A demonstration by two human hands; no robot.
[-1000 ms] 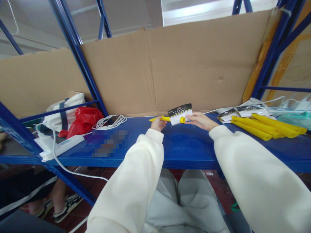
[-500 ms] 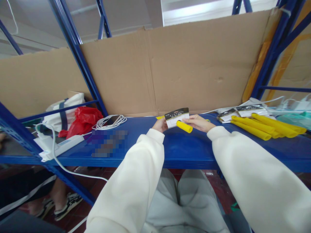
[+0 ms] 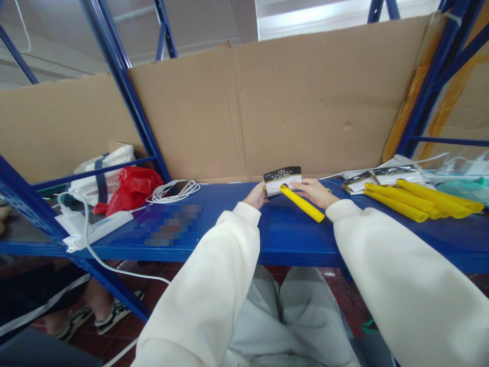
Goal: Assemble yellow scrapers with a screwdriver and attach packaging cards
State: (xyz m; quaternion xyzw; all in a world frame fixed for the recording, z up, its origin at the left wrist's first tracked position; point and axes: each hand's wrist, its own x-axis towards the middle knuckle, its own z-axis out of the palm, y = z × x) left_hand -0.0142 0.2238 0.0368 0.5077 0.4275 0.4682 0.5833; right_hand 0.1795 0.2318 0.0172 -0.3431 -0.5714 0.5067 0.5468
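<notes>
Over the blue shelf top, a printed black-and-white card [image 3: 275,186] is held up between my two hands. A yellow tube [image 3: 305,205] passes through a hole in the card, most of its length sticking out toward me and down to the right. My left hand [image 3: 256,195] grips the card's left edge, its fingers partly hidden behind the card. My right hand [image 3: 315,192] is closed on the card's right side, thumb on the front face beside the hole. On the right lie several more yellow tubes [image 3: 416,201] next to stacked cards [image 3: 359,182].
The blue shelf [image 3: 229,204] has a cardboard panel [image 3: 305,102] behind it. A coiled white cable [image 3: 173,191], a red plastic bag [image 3: 133,188] and a power strip [image 3: 101,229] are at left. Another person's leg and shoe [image 3: 114,313] show below left.
The yellow tube now sticks out much farther through the front of the card, its end lower and further right. Card and hands have shifted slightly right.
</notes>
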